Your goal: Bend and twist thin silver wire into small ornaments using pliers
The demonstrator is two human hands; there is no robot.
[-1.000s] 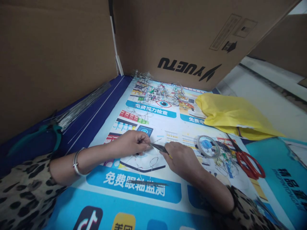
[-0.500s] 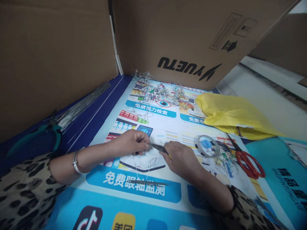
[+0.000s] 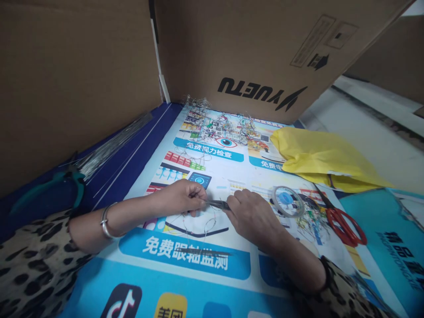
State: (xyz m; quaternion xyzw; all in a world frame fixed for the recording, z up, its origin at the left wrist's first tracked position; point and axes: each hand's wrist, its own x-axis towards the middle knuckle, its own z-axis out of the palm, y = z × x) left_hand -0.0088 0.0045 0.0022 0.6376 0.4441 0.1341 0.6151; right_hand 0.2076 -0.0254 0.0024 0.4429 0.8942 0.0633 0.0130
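Observation:
My right hand (image 3: 250,216) is wrapped around a pair of needle-nose pliers (image 3: 218,204), their slim dark jaws pointing left. The jaw tips meet the fingertips of my left hand (image 3: 190,196), which is pinched closed on a thin wire (image 3: 206,227). Fine loops of this wire hang below the fingers over the printed sheet (image 3: 217,174); the held end is hidden between the fingertips. Below the hands lies a thin dark strip (image 3: 205,252) whose kind I cannot tell.
Tangled wire pieces (image 3: 225,126) lie at the back by the cardboard box (image 3: 232,48). On the left are straight wires (image 3: 109,145) and teal-handled pliers (image 3: 77,181). Right: a clear spool (image 3: 287,202), red-handled scissors (image 3: 346,226) and a yellow bag (image 3: 318,152).
My right hand has rolled slightly, bringing the pliers nearer to level and hiding their yellow handle part. The left hand stays almost in place.

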